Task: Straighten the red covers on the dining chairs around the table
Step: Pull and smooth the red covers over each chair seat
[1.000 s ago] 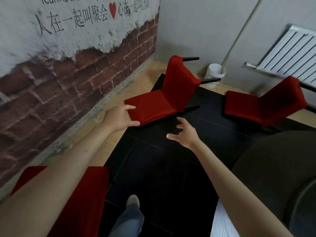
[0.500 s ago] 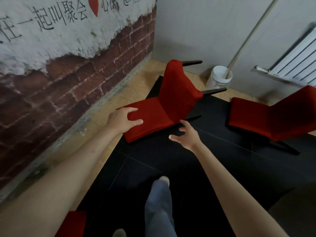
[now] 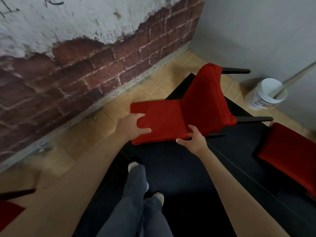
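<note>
Red cover (image 3: pixel 164 120) smooth on seat, both hands gripping edge.

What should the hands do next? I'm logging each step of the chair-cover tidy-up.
Probably pull the seat cover taut toward the front edge. The left hand grips its front left corner, thumb on top, and the right hand touches the front right corner, so both are placed for one even tug. Whether the right fingers have closed on the fabric can't be told.

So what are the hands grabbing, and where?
Both hold the red cover on the chair seat. The left hand grips its front left edge; the right hand takes the front right corner.
</note>
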Available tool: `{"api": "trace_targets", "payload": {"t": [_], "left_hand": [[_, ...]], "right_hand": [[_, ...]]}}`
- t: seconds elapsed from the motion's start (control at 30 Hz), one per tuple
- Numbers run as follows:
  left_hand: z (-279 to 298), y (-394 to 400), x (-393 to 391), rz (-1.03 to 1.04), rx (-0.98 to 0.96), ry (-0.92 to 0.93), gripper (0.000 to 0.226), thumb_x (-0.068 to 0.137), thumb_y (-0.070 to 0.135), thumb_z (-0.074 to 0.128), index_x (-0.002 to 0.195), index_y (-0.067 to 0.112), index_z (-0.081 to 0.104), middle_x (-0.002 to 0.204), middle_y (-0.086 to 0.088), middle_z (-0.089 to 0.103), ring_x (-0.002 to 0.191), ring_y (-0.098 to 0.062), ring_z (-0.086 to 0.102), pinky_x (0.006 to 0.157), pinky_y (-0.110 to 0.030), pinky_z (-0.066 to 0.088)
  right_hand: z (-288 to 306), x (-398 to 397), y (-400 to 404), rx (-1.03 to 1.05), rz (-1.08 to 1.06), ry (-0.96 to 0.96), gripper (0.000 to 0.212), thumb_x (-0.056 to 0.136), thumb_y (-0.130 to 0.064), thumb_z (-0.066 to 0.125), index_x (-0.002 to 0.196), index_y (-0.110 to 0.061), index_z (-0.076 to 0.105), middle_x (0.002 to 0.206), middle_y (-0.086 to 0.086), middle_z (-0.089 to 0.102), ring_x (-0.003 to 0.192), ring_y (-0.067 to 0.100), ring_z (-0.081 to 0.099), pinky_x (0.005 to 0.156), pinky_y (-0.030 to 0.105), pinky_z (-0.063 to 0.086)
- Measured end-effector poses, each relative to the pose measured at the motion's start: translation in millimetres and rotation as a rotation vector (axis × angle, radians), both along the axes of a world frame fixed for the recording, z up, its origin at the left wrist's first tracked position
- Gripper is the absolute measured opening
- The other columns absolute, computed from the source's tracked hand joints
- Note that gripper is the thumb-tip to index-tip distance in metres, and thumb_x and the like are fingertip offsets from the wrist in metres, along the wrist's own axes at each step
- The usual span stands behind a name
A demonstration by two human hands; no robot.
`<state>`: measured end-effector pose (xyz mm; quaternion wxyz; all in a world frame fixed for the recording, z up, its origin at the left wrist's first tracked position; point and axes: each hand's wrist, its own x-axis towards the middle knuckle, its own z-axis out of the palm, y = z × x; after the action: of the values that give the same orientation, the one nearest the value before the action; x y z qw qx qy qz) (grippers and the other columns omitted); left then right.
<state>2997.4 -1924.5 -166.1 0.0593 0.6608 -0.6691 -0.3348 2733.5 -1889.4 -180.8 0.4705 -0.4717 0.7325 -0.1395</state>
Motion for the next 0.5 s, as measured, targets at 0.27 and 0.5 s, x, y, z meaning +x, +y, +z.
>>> {"api": "trace_targets", "payload": {"t": [0.27, 0.5], "left_hand": [[-95, -70, 3, 0.069, 0.152, -0.011, 0.084, 0.075, 0.062, 0.07, 0.146, 0.028, 0.038, 0.149, 0.0, 0.041, 0.136, -0.018, 0.038, 0.113, -0.044, 0.029], [-185, -113, -7, 0.109, 0.189, -0.003, 0.085, 0.073, 0.062, 0.071, 0.145, 0.028, 0.041, 0.146, 0.001, 0.045, 0.134, -0.018, 0.041, 0.111, -0.042, 0.031]], "right_hand": [[-85, 6, -86, 0.105, 0.032, 0.019, 0.098, 0.075, -0.036, 0.082, 0.152, -0.021, 0.022, 0.141, 0.011, 0.049, 0.127, 0.024, 0.048, 0.096, 0.029, 0.042], [-188, 6, -128, 0.174, 0.059, 0.035, 0.098, 0.074, -0.036, 0.083, 0.151, -0.022, 0.024, 0.137, 0.008, 0.052, 0.123, 0.022, 0.051, 0.095, 0.033, 0.048]]}}
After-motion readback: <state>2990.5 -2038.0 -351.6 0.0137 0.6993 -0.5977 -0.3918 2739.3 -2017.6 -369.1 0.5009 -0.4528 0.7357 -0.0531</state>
